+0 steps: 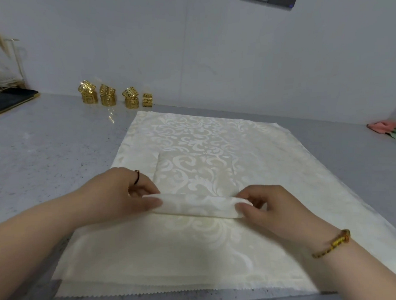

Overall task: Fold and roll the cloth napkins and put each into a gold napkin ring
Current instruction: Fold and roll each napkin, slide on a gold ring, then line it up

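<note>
On my grey speckled counter (46, 144), a dark mat (9, 100) sits far left (gold-edged); a pink-and-green cloth (387, 129) lies far right.

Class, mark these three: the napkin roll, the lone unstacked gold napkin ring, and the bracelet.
napkin roll (194, 207): head view, middle of the roll.
lone gold napkin ring (147, 100): head view, front face.
bracelet (336, 242): head view, yellow stretch on the right wrist.

Cream damask napkin (193, 172), gold rings (107, 98)
</note>
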